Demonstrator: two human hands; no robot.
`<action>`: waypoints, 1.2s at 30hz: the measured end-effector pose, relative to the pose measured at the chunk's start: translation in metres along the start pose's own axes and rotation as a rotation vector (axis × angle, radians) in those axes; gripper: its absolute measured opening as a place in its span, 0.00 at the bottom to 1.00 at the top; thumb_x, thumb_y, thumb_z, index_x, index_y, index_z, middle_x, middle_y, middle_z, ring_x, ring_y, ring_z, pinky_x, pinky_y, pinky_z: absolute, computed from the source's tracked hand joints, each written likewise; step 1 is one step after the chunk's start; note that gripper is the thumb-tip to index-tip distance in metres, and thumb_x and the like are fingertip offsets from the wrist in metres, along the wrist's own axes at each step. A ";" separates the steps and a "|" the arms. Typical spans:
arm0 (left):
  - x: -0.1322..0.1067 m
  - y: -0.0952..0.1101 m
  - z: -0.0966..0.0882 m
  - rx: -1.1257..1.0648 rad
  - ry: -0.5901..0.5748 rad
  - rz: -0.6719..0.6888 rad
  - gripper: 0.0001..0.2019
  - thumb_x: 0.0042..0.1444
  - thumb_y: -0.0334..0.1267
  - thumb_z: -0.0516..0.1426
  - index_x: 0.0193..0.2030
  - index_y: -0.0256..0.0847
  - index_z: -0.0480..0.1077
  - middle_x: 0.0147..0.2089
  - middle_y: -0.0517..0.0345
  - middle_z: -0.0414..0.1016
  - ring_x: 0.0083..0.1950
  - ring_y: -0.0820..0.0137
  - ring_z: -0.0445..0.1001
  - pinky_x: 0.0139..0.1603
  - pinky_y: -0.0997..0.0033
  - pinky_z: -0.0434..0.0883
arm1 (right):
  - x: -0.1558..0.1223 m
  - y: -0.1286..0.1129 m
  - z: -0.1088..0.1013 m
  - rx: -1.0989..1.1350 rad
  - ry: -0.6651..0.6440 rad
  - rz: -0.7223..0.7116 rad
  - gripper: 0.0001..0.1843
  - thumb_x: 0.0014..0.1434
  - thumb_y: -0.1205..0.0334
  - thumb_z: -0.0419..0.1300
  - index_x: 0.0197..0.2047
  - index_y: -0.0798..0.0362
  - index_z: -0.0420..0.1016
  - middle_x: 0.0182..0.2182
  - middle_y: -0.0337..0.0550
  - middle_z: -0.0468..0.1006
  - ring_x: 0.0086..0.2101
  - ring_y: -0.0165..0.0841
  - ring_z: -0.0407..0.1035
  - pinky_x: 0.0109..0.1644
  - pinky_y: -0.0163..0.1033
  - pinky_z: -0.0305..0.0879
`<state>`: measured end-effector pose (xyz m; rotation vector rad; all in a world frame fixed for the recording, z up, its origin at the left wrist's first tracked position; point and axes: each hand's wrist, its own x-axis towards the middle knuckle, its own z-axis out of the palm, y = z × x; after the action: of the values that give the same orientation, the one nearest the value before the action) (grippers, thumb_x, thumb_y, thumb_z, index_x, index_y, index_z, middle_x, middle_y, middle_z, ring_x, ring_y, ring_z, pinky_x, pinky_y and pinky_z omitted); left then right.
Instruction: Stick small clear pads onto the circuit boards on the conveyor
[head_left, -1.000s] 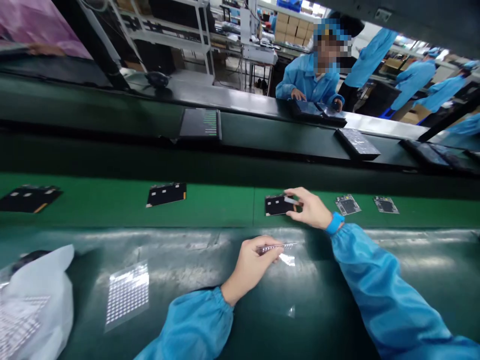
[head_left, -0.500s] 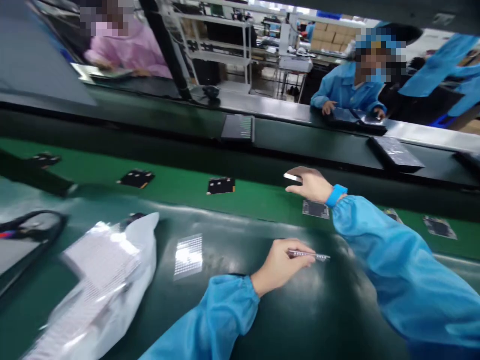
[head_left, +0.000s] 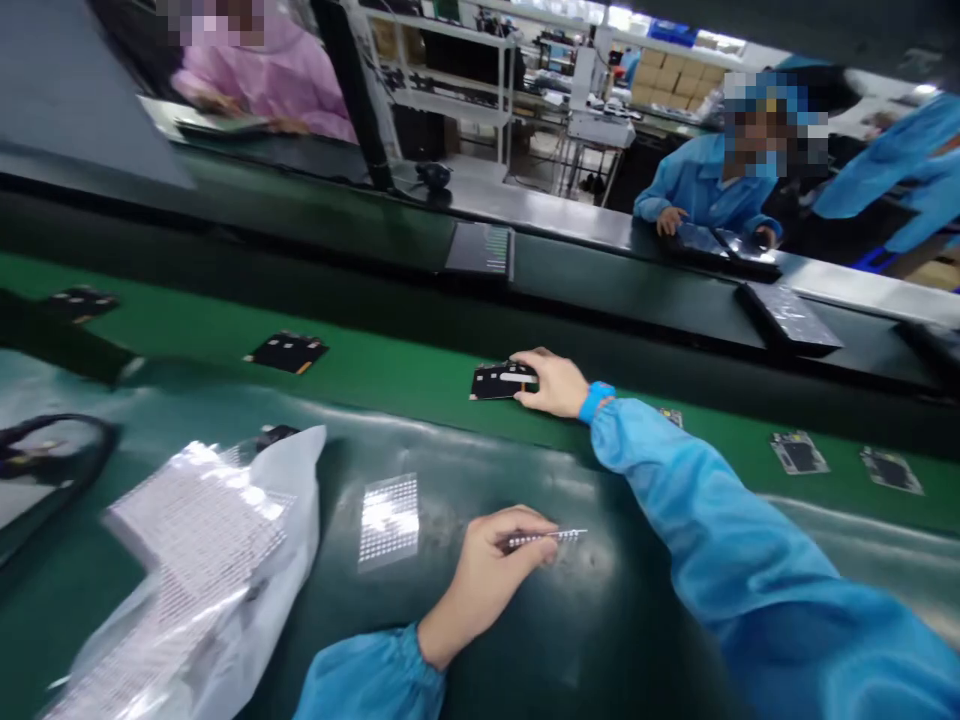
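Note:
My left hand (head_left: 504,550) is closed, pinching a thin clear sheet with rows of small dots (head_left: 570,536) held edge-on above the dark green mat. Out on the green conveyor, my right hand (head_left: 553,383) has its thumb and fingers around the right edge of a black circuit board (head_left: 491,383). A slim white stick-like piece (head_left: 517,377) shows at those fingers; its kind I cannot make out. Another dotted sheet (head_left: 388,520) lies flat to the left of my left hand. A white plastic bag (head_left: 289,530) with a stack of dotted sheets (head_left: 202,500) is farther left.
More circuit boards lie along the conveyor, a black one (head_left: 287,352) on the left and a grey one (head_left: 799,453) on the right. Behind runs a raised ledge with a dark flat box (head_left: 480,248) and a wrapped one (head_left: 791,315). Co-workers sit beyond it.
My right hand has moved left and down to a black board and closed at its edge. My left hand, still pinching the sheet, has shifted left in view. Boards on the conveyor have shifted right.

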<state>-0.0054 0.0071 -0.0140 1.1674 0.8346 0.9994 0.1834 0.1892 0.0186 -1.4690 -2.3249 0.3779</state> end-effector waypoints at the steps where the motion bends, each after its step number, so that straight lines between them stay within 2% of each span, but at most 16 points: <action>1: 0.001 0.000 0.000 -0.001 0.002 0.010 0.02 0.51 0.31 0.66 0.32 0.37 0.83 0.29 0.53 0.81 0.25 0.71 0.77 0.27 0.76 0.74 | -0.016 0.007 -0.019 -0.003 0.038 0.003 0.30 0.53 0.62 0.69 0.60 0.51 0.72 0.54 0.48 0.76 0.49 0.42 0.74 0.55 0.45 0.71; 4: 0.003 0.002 0.001 0.008 -0.020 0.035 0.02 0.52 0.30 0.66 0.32 0.37 0.82 0.29 0.54 0.81 0.24 0.72 0.77 0.26 0.76 0.74 | -0.053 0.021 -0.071 -0.048 0.120 0.037 0.30 0.52 0.62 0.68 0.59 0.51 0.72 0.53 0.48 0.76 0.48 0.43 0.74 0.52 0.44 0.73; 6: 0.005 0.005 0.001 0.031 -0.030 0.046 0.02 0.51 0.30 0.66 0.31 0.37 0.82 0.28 0.54 0.81 0.23 0.72 0.77 0.26 0.76 0.75 | -0.062 0.020 -0.086 -0.112 0.067 0.070 0.31 0.51 0.63 0.69 0.59 0.51 0.73 0.54 0.49 0.76 0.46 0.44 0.75 0.51 0.46 0.72; 9: 0.006 0.008 0.003 0.083 -0.004 0.046 0.01 0.52 0.31 0.66 0.31 0.37 0.82 0.27 0.55 0.81 0.23 0.72 0.77 0.27 0.76 0.76 | -0.057 0.009 -0.081 -0.097 -0.029 0.063 0.34 0.48 0.63 0.73 0.59 0.52 0.74 0.54 0.51 0.76 0.45 0.46 0.76 0.52 0.49 0.71; 11: 0.008 0.010 0.006 0.119 0.013 0.043 0.02 0.52 0.33 0.66 0.32 0.37 0.82 0.26 0.55 0.80 0.23 0.72 0.77 0.26 0.75 0.76 | -0.055 0.004 -0.071 0.063 0.064 0.067 0.25 0.52 0.59 0.71 0.54 0.52 0.78 0.52 0.49 0.78 0.45 0.44 0.76 0.52 0.46 0.71; 13: 0.013 0.010 0.013 0.154 0.009 0.044 0.03 0.52 0.35 0.66 0.32 0.37 0.82 0.27 0.55 0.80 0.23 0.72 0.76 0.26 0.75 0.76 | -0.068 0.006 -0.066 0.313 0.228 0.142 0.14 0.62 0.51 0.62 0.44 0.52 0.80 0.43 0.46 0.80 0.41 0.39 0.76 0.47 0.42 0.72; 15: 0.021 0.008 0.026 0.171 -0.009 0.038 0.04 0.52 0.35 0.66 0.31 0.37 0.82 0.26 0.55 0.80 0.24 0.71 0.76 0.26 0.75 0.75 | -0.098 0.017 -0.065 0.555 0.323 0.272 0.25 0.69 0.44 0.51 0.36 0.53 0.79 0.31 0.43 0.78 0.33 0.34 0.75 0.39 0.38 0.72; 16: 0.027 0.006 0.034 0.173 -0.023 0.030 0.04 0.52 0.35 0.66 0.31 0.37 0.82 0.25 0.55 0.80 0.24 0.71 0.76 0.26 0.75 0.75 | -0.118 0.023 -0.066 0.653 0.325 0.340 0.30 0.69 0.39 0.47 0.34 0.53 0.79 0.27 0.42 0.75 0.28 0.32 0.72 0.33 0.36 0.70; 18: 0.040 0.000 0.053 0.174 -0.058 0.017 0.04 0.52 0.34 0.65 0.31 0.36 0.82 0.25 0.55 0.79 0.24 0.71 0.76 0.26 0.75 0.74 | -0.160 0.034 -0.068 0.811 0.308 0.469 0.35 0.66 0.32 0.47 0.31 0.54 0.78 0.22 0.39 0.71 0.20 0.27 0.65 0.23 0.33 0.64; 20: 0.054 -0.006 0.072 0.180 -0.101 0.018 0.03 0.52 0.33 0.65 0.31 0.36 0.81 0.25 0.55 0.80 0.24 0.72 0.75 0.27 0.75 0.74 | -0.199 0.039 -0.069 0.994 0.347 0.563 0.35 0.63 0.29 0.50 0.30 0.54 0.77 0.22 0.38 0.71 0.17 0.26 0.62 0.20 0.33 0.63; 21: 0.060 -0.008 0.082 0.185 -0.125 0.019 0.03 0.52 0.32 0.65 0.31 0.36 0.81 0.26 0.56 0.80 0.25 0.72 0.75 0.28 0.76 0.74 | -0.215 0.038 -0.069 1.094 0.386 0.587 0.33 0.62 0.30 0.54 0.30 0.54 0.75 0.24 0.39 0.73 0.19 0.27 0.65 0.21 0.34 0.67; 23: 0.071 -0.012 0.096 0.191 -0.166 0.016 0.03 0.52 0.32 0.64 0.32 0.37 0.81 0.26 0.56 0.80 0.25 0.73 0.75 0.28 0.76 0.74 | -0.238 0.034 -0.070 1.241 0.469 0.595 0.25 0.57 0.37 0.66 0.31 0.53 0.74 0.32 0.43 0.78 0.27 0.32 0.75 0.32 0.39 0.77; 25: 0.078 -0.014 0.105 0.197 -0.194 0.006 0.03 0.52 0.32 0.65 0.32 0.37 0.81 0.26 0.57 0.80 0.25 0.73 0.75 0.28 0.76 0.74 | -0.250 0.029 -0.070 1.281 0.521 0.590 0.19 0.50 0.48 0.75 0.32 0.52 0.74 0.40 0.45 0.80 0.35 0.35 0.79 0.41 0.43 0.80; 26: 0.080 -0.014 0.107 0.199 -0.198 0.003 0.02 0.52 0.32 0.65 0.32 0.37 0.81 0.26 0.57 0.80 0.25 0.73 0.75 0.28 0.76 0.74 | -0.253 0.026 -0.071 1.270 0.540 0.587 0.18 0.48 0.52 0.76 0.33 0.52 0.75 0.41 0.45 0.81 0.35 0.36 0.80 0.42 0.44 0.80; 31: 0.080 -0.011 0.107 0.205 -0.194 -0.004 0.03 0.53 0.32 0.65 0.30 0.38 0.81 0.26 0.57 0.80 0.24 0.73 0.75 0.26 0.76 0.74 | -0.256 0.017 -0.069 1.114 0.538 0.573 0.12 0.53 0.56 0.74 0.35 0.54 0.80 0.29 0.45 0.83 0.29 0.38 0.80 0.37 0.46 0.82; 36: 0.079 -0.009 0.106 0.234 -0.197 0.001 0.03 0.53 0.31 0.65 0.29 0.39 0.81 0.26 0.57 0.80 0.24 0.73 0.75 0.27 0.77 0.72 | -0.253 0.012 -0.064 0.992 0.508 0.577 0.10 0.53 0.57 0.74 0.30 0.54 0.82 0.30 0.46 0.83 0.28 0.37 0.80 0.35 0.43 0.81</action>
<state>0.1211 0.0447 -0.0023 1.4409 0.8074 0.7869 0.3204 -0.0327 0.0312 -1.3995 -0.9969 0.9850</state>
